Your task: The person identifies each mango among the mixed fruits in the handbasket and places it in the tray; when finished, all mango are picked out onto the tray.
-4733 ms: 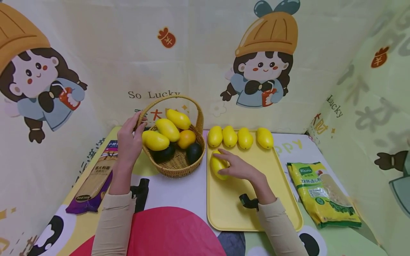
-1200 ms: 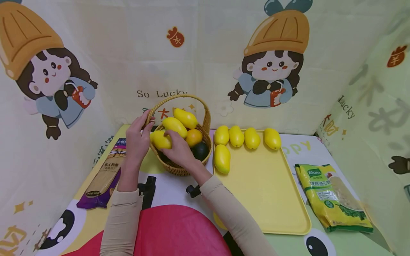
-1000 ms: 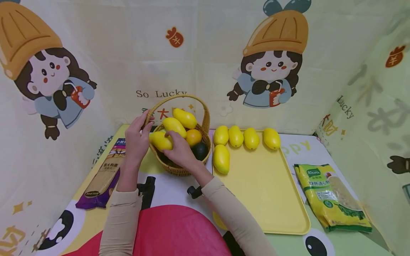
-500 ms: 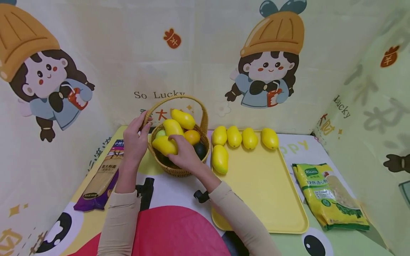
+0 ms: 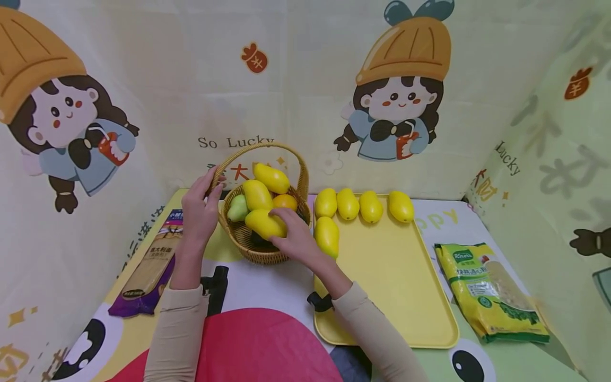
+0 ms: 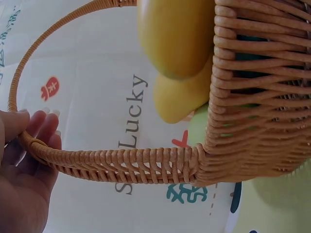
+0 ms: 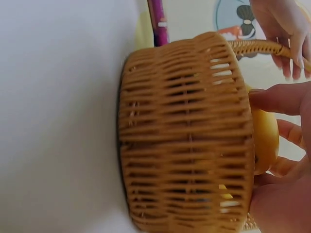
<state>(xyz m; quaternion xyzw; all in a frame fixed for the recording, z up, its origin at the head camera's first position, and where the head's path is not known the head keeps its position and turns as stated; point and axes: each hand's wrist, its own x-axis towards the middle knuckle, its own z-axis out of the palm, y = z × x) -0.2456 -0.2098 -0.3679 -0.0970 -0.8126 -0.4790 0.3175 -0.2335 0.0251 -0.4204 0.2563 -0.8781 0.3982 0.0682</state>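
A wicker basket [image 5: 260, 257] stands on the table with its tall handle [image 6: 112, 162] upright. My left hand [image 5: 199, 209] holds the left side of that handle between thumb and fingers. My right hand [image 5: 300, 239] grips a yellow mango [image 5: 264, 224] low over the front of the basket's opening. Behind it lie another mango [image 5: 256, 194] and a third mango [image 5: 271, 178]. A pear-shaped green fruit [image 5: 237, 208] sits at the left, an orange [image 5: 285, 201] at the right. Dark fruit shows partly under the held mango; my right hand covers the basket's right front.
Right of the basket is a yellow tray [image 5: 396, 297], bearing a back row of several mangoes [image 5: 371, 207] and one mango [image 5: 327, 236] at its left side. A purple noodle pack [image 5: 148, 270] lies far left, a green-yellow Knorr bag [image 5: 491, 292] far right.
My right hand has left the tray's front mango and taken hold of one in the basket, shifting it rightward and uncovering the green fruit. My left hand has stayed on the handle.
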